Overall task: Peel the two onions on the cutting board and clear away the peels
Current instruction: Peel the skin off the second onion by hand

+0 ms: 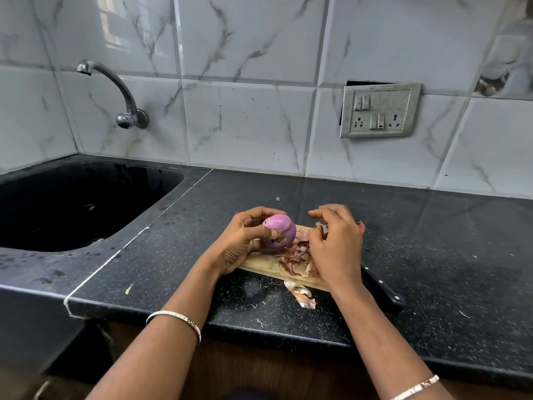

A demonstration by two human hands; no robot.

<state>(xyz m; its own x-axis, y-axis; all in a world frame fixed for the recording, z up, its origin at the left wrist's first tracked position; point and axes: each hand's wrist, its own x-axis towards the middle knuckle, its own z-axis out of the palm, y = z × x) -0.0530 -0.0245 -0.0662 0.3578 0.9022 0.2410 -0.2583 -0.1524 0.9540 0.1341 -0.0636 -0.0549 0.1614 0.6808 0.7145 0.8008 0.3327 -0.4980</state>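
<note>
Over cutting board, onion root end faces camera

The left hand grips a purple onion, peeled and glossy, root end toward the camera, just above the far left part of the wooden cutting board; the right hand hangs with bent fingers over a heap of peels on the board, and whether it pinches one cannot be told; a loose peel lies on the black counter at the board's near edge; a knife lies just right of the board; the sink sits far left under a tap.
</note>
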